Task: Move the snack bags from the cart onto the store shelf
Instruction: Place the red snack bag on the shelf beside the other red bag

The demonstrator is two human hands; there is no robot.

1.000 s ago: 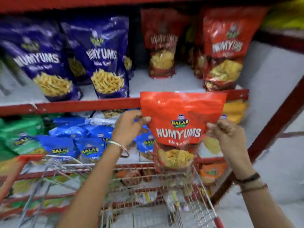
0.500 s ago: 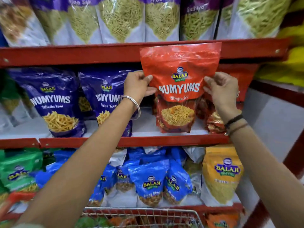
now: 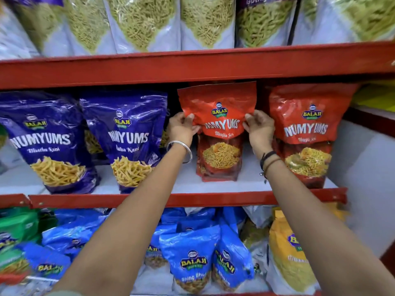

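Observation:
A red Numyums snack bag [image 3: 219,133] stands upright on the white middle shelf [image 3: 186,184], its base resting on the shelf board. My left hand [image 3: 182,128] pinches its left edge and my right hand [image 3: 259,129] pinches its right edge, both at the height of the printed name. Another red Numyums bag [image 3: 305,133] stands just to the right of it. The cart is out of view.
Two purple Numyums bags [image 3: 126,142] stand to the left on the same shelf. The red shelf rail [image 3: 192,67] above carries white bags of green sticks. Blue, green and yellow bags fill the lower shelf [image 3: 192,259]. A grey wall panel closes the right side.
Both hands lifted the red bag from above the cart up to the middle shelf and pushed it inward; its base now rests on the shelf. The view rose and the cart dropped out.

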